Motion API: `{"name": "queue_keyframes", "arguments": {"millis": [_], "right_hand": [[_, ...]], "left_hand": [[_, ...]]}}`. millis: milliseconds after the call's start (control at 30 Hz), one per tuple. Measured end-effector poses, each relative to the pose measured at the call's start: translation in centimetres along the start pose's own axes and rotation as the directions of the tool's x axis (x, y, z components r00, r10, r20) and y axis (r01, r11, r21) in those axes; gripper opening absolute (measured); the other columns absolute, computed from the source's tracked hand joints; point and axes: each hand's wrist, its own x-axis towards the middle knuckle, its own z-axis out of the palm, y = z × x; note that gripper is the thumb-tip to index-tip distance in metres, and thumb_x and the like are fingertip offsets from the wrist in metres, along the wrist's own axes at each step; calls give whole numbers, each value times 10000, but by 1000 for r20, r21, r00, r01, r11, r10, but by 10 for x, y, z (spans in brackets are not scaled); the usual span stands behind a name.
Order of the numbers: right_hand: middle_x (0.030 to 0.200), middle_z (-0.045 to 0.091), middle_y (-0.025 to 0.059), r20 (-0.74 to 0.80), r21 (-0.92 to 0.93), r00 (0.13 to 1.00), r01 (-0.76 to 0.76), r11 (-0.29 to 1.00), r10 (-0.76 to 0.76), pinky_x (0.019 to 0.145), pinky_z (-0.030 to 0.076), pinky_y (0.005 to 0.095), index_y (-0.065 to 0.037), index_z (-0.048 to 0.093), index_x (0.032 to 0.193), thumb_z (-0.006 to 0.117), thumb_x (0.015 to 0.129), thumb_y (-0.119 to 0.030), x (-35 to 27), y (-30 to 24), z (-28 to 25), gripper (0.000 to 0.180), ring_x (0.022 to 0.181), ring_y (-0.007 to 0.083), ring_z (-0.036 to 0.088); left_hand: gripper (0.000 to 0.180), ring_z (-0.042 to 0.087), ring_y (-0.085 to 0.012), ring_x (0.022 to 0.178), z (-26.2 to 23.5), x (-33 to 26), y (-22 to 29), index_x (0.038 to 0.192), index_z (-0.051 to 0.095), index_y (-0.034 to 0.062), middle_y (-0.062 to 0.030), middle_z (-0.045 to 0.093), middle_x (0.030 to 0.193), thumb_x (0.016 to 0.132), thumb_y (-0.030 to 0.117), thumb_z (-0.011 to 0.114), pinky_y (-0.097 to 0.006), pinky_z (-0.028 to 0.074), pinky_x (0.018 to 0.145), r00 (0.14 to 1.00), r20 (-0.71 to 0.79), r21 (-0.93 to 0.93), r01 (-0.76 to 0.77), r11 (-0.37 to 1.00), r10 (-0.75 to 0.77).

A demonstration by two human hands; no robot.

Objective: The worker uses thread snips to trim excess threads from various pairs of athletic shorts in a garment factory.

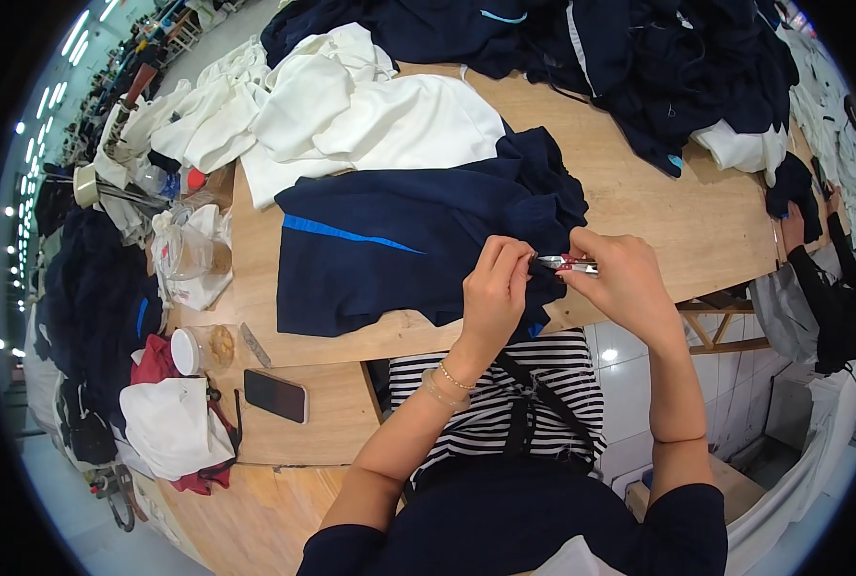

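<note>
A navy garment (pixel 380 278) with a bright blue wedge-shaped stripe lies on the wooden table, its gathered right end under my hands. My right hand (pixel 622 278) is closed around small thread snips (pixel 570 263) with red on the handles and metal blades pointing left. The blade tips reach the fingertips of my left hand (pixel 498 278). Those left fingers are pinched together at the garment's edge; what lies between them is too small to make out. Bracelets circle my left wrist.
White cloth (pixel 380 120) is heaped behind the garment, and a navy pile (pixel 658 67) lies at the far right. A phone (pixel 275 396), a jar (pixel 219 346) and a plastic cup (pixel 193 252) stand or lie leftward. Another person's hand (pixel 793 228) is at the right.
</note>
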Motion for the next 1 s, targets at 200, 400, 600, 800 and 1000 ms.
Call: {"name": "queue_keyframes", "arguments": {"millis": [200,400,600,800,1000], "right_hand": [[686,629,119,-25,-14,1000,12,1000,-12,568,444,364,-19,541,773,728,723,-192,1,3,-1,260,632,307,611],[607,589,125,-40,8,998,44,999,-44,546,436,392,-38,545,768,710,735,-188,4,4,2,226,604,311,599],[647,612,114,-65,-3,989,131,991,-131,556,445,398,-48,546,769,712,734,-198,7,-2,4,226,629,325,608],[690,603,32,-44,532,972,-172,829,230,591,432,277,-50,566,935,628,872,-174,-18,38,-4,152,628,142,571],[797,526,-38,-171,921,860,-33,388,480,603,336,199,-49,527,1046,506,974,-208,-34,68,26,176,641,30,409]], "left_hand": [[87,608,-137,669,2,0,-1,901,591,-52,-84,563,892,863,-104,533,-219,558,575,1000,-4,12,-13,1000,13],[83,612,-140,671,4,3,-2,898,587,-51,-85,561,892,864,-100,530,-227,556,570,1000,-1,18,-18,1000,18],[81,623,-171,670,-1,1,2,900,581,-34,-97,551,890,872,-83,524,-246,550,577,1000,-13,-20,10,1000,-10],[69,583,-283,748,-50,16,0,869,568,4,-124,536,858,831,-47,541,-349,477,642,989,-134,129,-48,990,65],[121,602,-288,805,-204,50,-107,928,622,16,-141,592,868,895,101,543,-371,478,734,812,-584,488,360,795,-9]]}}
